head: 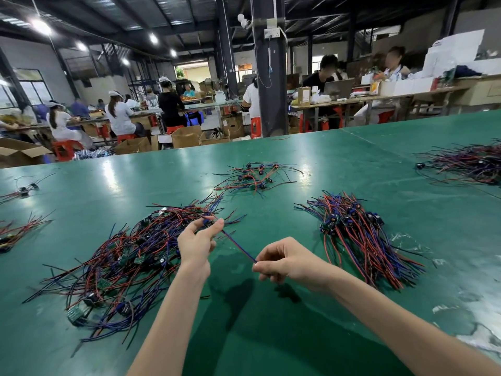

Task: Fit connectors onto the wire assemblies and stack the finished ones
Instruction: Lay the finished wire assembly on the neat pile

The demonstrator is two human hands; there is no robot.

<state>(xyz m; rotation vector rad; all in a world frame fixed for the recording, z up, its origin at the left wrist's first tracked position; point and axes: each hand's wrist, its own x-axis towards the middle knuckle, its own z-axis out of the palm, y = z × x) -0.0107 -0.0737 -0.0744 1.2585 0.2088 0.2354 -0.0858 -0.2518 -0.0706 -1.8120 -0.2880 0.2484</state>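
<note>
My left hand [196, 244] pinches the upper end of a blue and red wire assembly [238, 246] near a small blue connector, just above a big tangled heap of red, blue and black wire assemblies with small green boards [122, 261]. My right hand [282, 260] pinches the lower end of the same wires, which stretch taut between both hands above the green table [271, 321]. To the right lies a tidier stack of assemblies with blue connectors [360, 234].
A small loose cluster of wires with connectors [254, 177] lies further back, another pile [466, 164] at the far right, and a few assemblies [16, 229] at the left edge. Clear plastic wrap [406, 242] lies at the right. People work at benches behind the table.
</note>
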